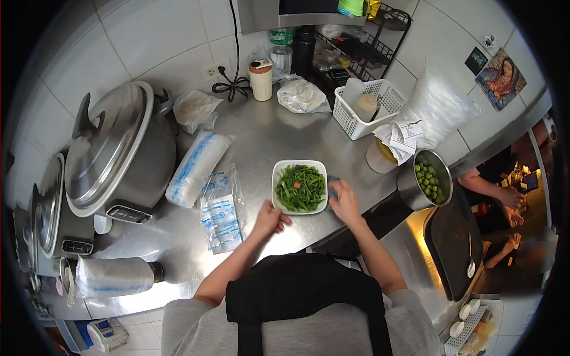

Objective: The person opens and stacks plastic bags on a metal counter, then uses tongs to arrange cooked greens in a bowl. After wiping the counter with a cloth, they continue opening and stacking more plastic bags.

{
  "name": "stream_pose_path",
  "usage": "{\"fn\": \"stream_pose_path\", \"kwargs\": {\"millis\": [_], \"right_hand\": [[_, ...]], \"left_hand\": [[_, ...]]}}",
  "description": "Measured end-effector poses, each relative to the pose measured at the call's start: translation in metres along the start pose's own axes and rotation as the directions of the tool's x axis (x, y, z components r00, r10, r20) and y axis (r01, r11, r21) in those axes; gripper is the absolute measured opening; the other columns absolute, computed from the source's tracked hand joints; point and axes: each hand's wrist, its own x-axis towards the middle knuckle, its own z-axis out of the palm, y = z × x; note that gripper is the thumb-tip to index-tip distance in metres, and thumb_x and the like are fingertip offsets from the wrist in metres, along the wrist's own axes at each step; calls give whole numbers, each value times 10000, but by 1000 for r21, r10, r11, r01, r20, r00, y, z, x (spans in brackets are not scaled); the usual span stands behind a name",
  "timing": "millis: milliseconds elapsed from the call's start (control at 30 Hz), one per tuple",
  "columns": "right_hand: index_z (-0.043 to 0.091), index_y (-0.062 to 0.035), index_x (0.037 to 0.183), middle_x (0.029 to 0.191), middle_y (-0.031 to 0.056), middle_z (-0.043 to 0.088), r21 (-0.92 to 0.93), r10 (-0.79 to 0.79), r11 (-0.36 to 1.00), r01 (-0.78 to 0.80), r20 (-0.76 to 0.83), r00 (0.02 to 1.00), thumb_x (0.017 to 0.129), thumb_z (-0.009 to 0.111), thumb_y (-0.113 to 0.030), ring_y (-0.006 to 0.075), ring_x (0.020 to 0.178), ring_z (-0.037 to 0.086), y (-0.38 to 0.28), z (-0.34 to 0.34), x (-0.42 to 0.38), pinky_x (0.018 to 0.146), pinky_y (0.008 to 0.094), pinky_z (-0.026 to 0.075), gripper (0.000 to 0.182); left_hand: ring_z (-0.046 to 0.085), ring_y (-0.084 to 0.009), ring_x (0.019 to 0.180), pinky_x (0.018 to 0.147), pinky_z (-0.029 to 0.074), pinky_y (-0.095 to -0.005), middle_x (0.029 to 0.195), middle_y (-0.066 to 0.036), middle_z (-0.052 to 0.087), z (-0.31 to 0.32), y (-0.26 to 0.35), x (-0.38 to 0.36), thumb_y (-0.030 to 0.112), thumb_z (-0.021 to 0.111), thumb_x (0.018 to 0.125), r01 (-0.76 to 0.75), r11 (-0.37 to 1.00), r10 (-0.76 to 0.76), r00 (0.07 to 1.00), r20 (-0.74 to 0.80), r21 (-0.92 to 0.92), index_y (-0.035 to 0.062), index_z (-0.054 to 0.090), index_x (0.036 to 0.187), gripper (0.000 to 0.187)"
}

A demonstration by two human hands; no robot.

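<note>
A square white bowl (pixel 277 204) stands on the steel counter in front of me, full of chopped green vegetables (pixel 301 191) with a small orange-brown piece on top. Close by its lower left corner, my left hand (pixel 272 219) has its fingers curled in and pressed together. On the other side, my right hand (pixel 345 200) is bent with its fingertips right at the bowl's right rim. A faint bluish, see-through patch shows behind those fingers; I cannot tell what either hand pinches. Left of the bowl lie a flat clear plastic packet (pixel 223 219) with blue print and a plastic-bag roll (pixel 199 169).
Large rice cookers (pixel 122 148) line the left side. A white basket (pixel 356 126) with bottles stands at the back right, near a jar (pixel 380 160) topped with paper slips. A pot of green citrus fruits (pixel 405 190) sits at the right edge. Another person's arm (pixel 484 185) shows beyond.
</note>
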Motion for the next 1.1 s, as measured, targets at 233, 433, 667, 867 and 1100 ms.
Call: {"fn": "stream_pose_path", "kwargs": {"millis": [233,433,667,867,1100], "right_hand": [[565,-27,990,991,146,529,10,30,1000,-29,-67,997,620,592,-18,340,967,501,-7,-15,-44,831,397,426,371],[561,-23,1000,988,129,531,33,-27,999,31,-118,993,619,590,6,331,979,492,-1,-8,-27,845,384,417,383],[558,-26,1028,1009,154,516,94,100,992,-79,-248,964,627,588,-9,335,987,494,-15,-8,-69,852,386,419,403],[560,-6,1008,940,145,558,370,277,910,-188,-203,939,633,592,-34,318,899,555,-40,2,-134,804,355,445,378],[576,-15,1010,947,31,590,761,258,446,-471,395,882,665,576,-15,111,831,557,-33,-52,-200,760,255,450,346]], "left_hand": [[536,-101,465,396,419,-216,724,-88,631,-13,17,-21,391,459,897,139,969,-177,968,179,203,29,469,1110,421],[467,-106,410,401,394,-226,616,-48,554,-44,42,41,260,361,886,-223,914,94,929,358,338,15,516,1046,331],[492,-94,432,394,415,-222,677,-113,624,-29,37,-6,21,355,797,-140,939,-34,872,488,315,13,249,1273,487],[490,-121,394,329,376,-211,660,-181,613,-3,-1,-39,-16,368,778,7,999,-24,938,346,49,8,234,1196,439],[467,-126,360,312,373,-221,653,-184,605,61,-15,-90,-47,358,779,-7,996,-17,964,267,88,25,257,1189,429]]}}
